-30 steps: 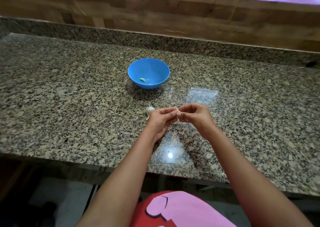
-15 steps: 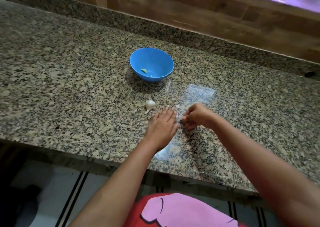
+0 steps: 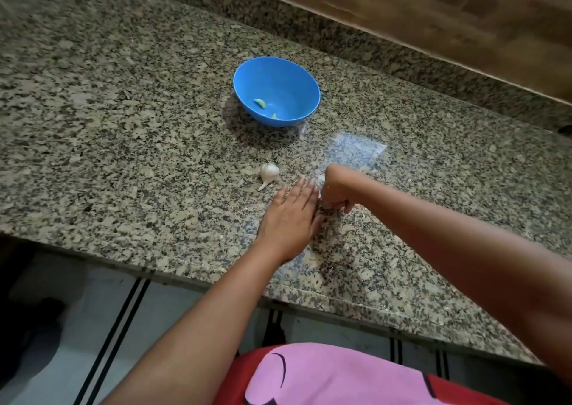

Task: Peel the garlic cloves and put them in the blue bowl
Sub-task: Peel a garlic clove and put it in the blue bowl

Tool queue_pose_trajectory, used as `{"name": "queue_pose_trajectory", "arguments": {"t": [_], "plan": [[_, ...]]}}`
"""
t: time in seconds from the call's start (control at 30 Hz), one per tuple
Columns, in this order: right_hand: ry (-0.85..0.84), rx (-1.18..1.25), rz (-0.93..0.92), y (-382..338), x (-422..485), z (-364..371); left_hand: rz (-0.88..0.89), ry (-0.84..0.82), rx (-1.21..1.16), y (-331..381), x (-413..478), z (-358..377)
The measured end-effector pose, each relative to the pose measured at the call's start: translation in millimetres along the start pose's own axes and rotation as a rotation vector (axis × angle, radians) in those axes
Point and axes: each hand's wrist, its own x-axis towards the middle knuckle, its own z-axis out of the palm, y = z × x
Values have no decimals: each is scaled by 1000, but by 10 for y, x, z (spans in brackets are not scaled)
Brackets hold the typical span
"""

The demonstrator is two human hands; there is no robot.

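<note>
Your left hand (image 3: pixel 292 216) is lying flat on the counter (image 3: pixel 123 144), fingers straight, likely as a brace. Your right hand (image 3: pixel 335 189) is curling beside it, likely working a clove; contents hidden. 2 peeled cloves (image 3: pixel 260 104) are sitting in the blue bowl (image 3: pixel 297 73).

Dim scene, glare patches on the countertop (image 3: pixel 356 147), blurred edges.

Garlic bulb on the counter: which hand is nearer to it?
Left. The left hand lies flat just beside the garlic bulb, fingertips close to its stem; the right hand is curled farther off, beyond the left.
</note>
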Motion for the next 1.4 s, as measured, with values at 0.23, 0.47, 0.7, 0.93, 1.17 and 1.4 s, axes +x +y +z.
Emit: {"name": "queue_pose_trajectory", "arguments": {"t": [0.23, 0.47, 0.7, 0.93, 1.17, 1.4], "plan": [[54, 381, -96, 282, -123, 118, 42, 51, -50, -26, -18, -7], [-289, 1458, -137, 685, -299, 391, -107, 121, -1058, -7, -1, -228], [-197, 1454, -263, 668, -353, 478, -191, 130, -1068, 15, 62, -324], [103, 1149, -330, 547, -375, 464, -84, 81, -859, 89, 95, -416], [274, 1192, -268, 367, -471, 524, -94, 54, -735, 121, 161, -452], [388, 899, -271, 328, -446, 461, -106, 77, -767, 147, 197, -463]]}}
